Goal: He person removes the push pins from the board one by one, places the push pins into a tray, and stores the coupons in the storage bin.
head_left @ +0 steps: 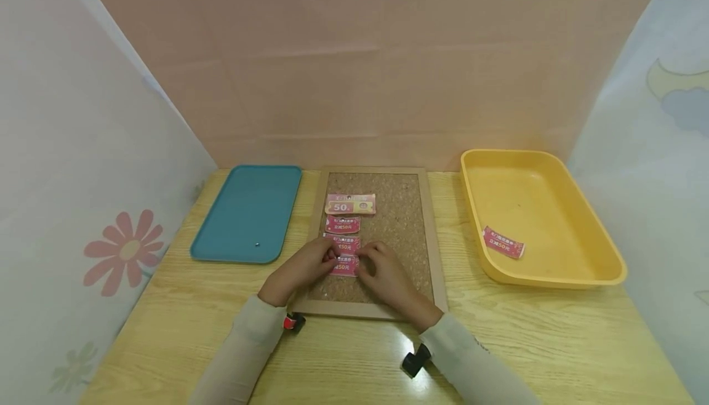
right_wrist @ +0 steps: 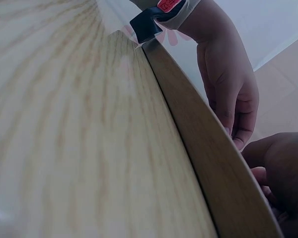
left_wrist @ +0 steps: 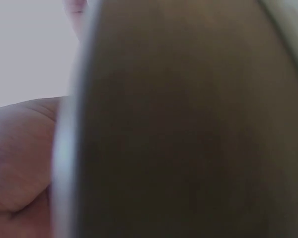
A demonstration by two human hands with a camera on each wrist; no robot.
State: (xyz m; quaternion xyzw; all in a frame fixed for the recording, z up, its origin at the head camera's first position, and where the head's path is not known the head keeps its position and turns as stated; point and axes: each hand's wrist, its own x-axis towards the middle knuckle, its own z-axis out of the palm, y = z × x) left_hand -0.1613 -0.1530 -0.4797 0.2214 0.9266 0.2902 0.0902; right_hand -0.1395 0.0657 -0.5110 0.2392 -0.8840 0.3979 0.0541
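The left hand [head_left: 301, 263] and right hand [head_left: 388, 272] sit slightly apart, fingers bent in at opposite side edges of the lowest coupon [head_left: 346, 266]; from here I can't tell whether either actually pinches it. That coupon lies on the corkboard [head_left: 396, 214], lowest in a column: just above it is the third coupon [head_left: 350, 247], then the second coupon [head_left: 343, 226], then the wider top coupon [head_left: 351, 208], pink and yellow. Left of the board is a blue tray [head_left: 249, 208] with a small shiny pin [head_left: 257, 245] near its front edge. To the right, a yellow bin [head_left: 543, 208] holds a loose coupon [head_left: 503, 242], lying aslant. Everything stands on a wood-grained table [head_left: 332, 362], before a pinkish-tan backdrop [head_left: 376, 85].
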